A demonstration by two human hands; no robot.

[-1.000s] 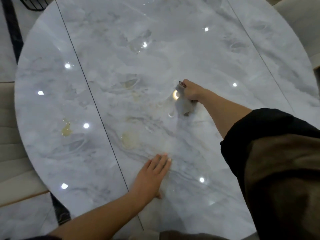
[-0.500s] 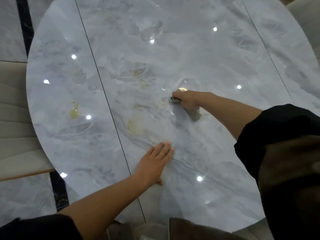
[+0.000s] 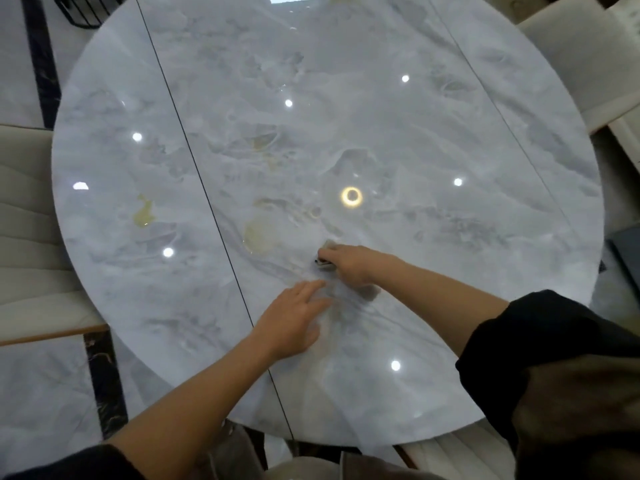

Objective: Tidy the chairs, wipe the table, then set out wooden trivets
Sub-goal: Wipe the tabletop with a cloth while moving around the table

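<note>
Head view. A round, glossy grey marble bench (image 3: 415,133) fills the frame, crossed by a dark seam (image 3: 207,202) running from the far edge to the near edge and dotted with ceiling-light reflections. Pale upholstered chairs stand at the left edge (image 3: 27,237) and at the far right (image 3: 571,46). A black wire rack (image 3: 83,12) shows past the far-left rim. I see no wooden trivets anywhere in frame.

My right hand (image 3: 349,263) is near the middle of the bench, its fingers curled over a small grey cloth (image 3: 326,261) and pressing it to the surface. Only the cloth's leading edge shows beyond the fingertips, so I cannot tell its long axis. My left hand (image 3: 294,317) lies flat just nearward of it, fingers straight and slightly spread, holding nothing and bracing on the marble. The two hands are close but apart.

The relation that matters is this: a yellowish patch (image 3: 258,235) lies just to the left of the cloth, between it and the seam, and slightly toward the far edge. A second patch (image 3: 143,211) lies beyond the seam, toward the left edge and well apart from both hands. I cannot tell whether these are spills or veining.

I judge the wiping step to be under way, with the cloth-bearing right hand nearer the first patch, so a short leftward stroke would reach it.
</note>
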